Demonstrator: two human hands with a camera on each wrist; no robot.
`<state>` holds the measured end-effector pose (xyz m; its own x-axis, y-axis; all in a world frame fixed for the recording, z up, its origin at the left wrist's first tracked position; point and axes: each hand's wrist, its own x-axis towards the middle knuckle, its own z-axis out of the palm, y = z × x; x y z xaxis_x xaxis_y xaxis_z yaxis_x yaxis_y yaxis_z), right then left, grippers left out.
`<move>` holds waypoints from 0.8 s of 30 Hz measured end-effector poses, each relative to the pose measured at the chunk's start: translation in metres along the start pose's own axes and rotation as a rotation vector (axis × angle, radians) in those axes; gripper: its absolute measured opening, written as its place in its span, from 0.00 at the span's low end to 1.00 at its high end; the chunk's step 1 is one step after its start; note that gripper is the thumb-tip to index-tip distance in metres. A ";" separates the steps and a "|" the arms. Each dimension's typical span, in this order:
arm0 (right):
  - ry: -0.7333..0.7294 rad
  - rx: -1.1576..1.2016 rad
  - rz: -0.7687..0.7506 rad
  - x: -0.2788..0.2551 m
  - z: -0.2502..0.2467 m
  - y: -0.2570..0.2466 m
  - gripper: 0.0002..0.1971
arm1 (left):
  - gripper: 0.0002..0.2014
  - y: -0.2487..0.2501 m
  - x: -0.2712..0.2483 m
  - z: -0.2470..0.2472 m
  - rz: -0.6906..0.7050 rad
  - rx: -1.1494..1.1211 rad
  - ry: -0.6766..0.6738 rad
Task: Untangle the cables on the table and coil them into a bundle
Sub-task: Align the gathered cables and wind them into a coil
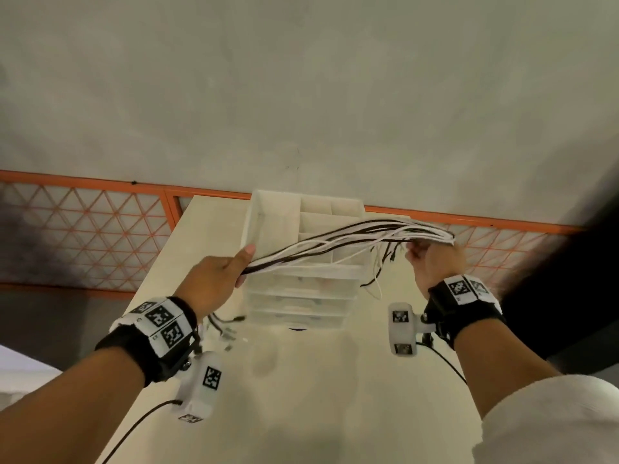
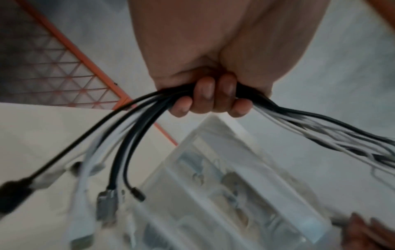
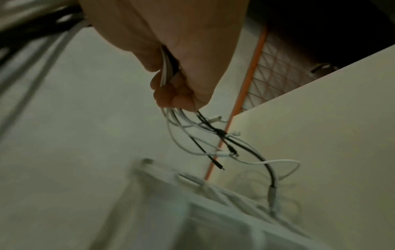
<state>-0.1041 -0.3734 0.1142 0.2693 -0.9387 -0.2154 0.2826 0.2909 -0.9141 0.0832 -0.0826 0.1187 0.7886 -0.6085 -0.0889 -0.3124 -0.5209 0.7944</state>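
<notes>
A bunch of black and white cables stretches in the air between both hands, above the table. My left hand grips one end; in the left wrist view its fingers curl round the cables, and plug ends hang below. My right hand grips the other end, where the cables fold over it. In the right wrist view the right hand holds the strands and loose cable ends dangle beneath.
A white plastic drawer organiser with open top compartments stands on the table under the cables. An orange-framed mesh panel runs behind the table. A grey wall fills the upper view.
</notes>
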 end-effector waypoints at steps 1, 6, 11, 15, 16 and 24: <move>-0.019 -0.028 0.025 0.001 -0.007 0.012 0.19 | 0.32 0.003 0.001 -0.001 0.019 -0.016 0.025; -0.028 -0.251 0.254 -0.013 -0.068 0.100 0.07 | 0.31 0.004 0.002 -0.001 0.100 0.005 0.015; -0.095 -0.800 0.236 -0.030 -0.129 0.151 0.10 | 0.26 -0.003 -0.012 0.008 0.141 0.151 -0.167; -0.328 -1.271 0.226 -0.041 -0.151 0.146 0.27 | 0.25 -0.010 -0.021 0.017 0.120 0.254 -0.265; -0.384 -1.322 0.262 -0.042 -0.154 0.142 0.33 | 0.25 -0.011 -0.023 0.018 0.106 0.269 -0.269; -0.276 -1.267 -0.199 -0.069 -0.102 0.075 0.16 | 0.26 0.002 -0.033 0.025 0.125 0.344 -0.249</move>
<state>-0.1956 -0.3058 0.0253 0.5444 -0.8327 -0.1012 -0.6759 -0.3640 -0.6408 0.0431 -0.0790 0.1083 0.5954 -0.7829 -0.1805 -0.5882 -0.5777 0.5659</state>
